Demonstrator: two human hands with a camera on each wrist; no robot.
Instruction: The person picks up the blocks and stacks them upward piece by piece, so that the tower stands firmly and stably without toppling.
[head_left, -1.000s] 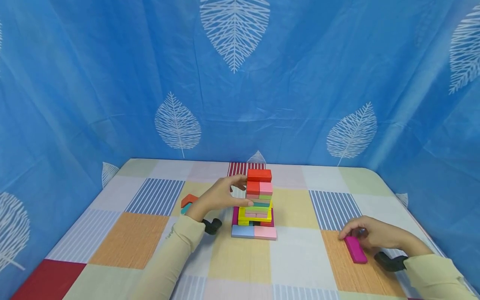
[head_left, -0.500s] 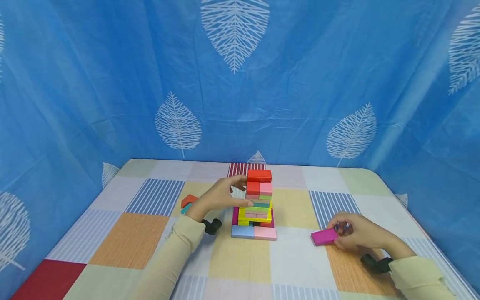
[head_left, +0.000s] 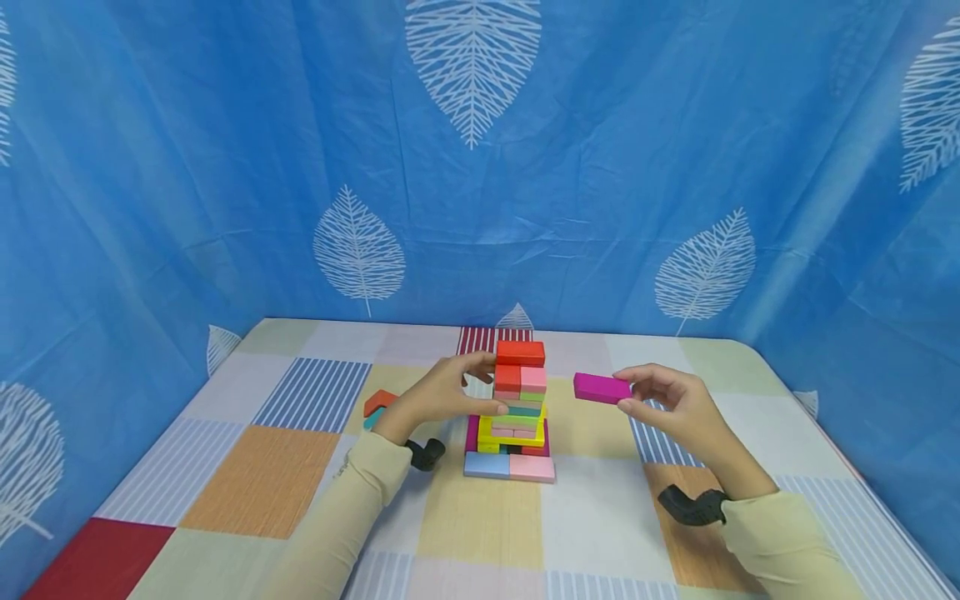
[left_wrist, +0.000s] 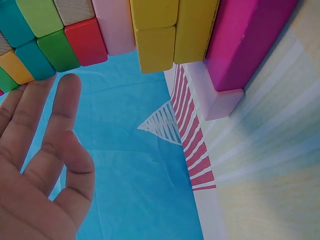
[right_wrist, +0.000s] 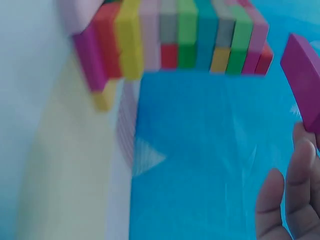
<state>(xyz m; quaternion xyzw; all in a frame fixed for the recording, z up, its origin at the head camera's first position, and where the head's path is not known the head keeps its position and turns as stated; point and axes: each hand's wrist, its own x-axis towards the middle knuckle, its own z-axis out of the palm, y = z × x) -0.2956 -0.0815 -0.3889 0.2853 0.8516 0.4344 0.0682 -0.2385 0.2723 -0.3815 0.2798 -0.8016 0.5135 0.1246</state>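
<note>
A tower of stacked colourful wooden blocks (head_left: 519, 402) stands upright mid-table, with a red block (head_left: 521, 353) lying across its top. At the tower's left side is my left hand (head_left: 442, 390); its fingers reach along the side and the thumb lies by the front left edge. In the left wrist view, fairly straight fingertips (left_wrist: 68, 87) come up to the blocks. To the right of the tower, my right hand (head_left: 672, 402) pinches a magenta block (head_left: 602, 388) by one end, raised off the table and apart from the tower. The right wrist view is blurred.
A blue block (head_left: 486, 465) and a pink block (head_left: 532, 467) lie flat at the tower's front foot. An orange-red piece (head_left: 380, 401) and a teal piece (head_left: 372, 418) lie left, partly behind the left forearm. A blue leaf-patterned curtain (head_left: 570, 192) surrounds the patchwork tablecloth (head_left: 592, 508).
My right hand has taken the magenta block off the table at the right, turned it sideways, and carried it up and left towards the tower. My left hand has stayed beside the tower.
</note>
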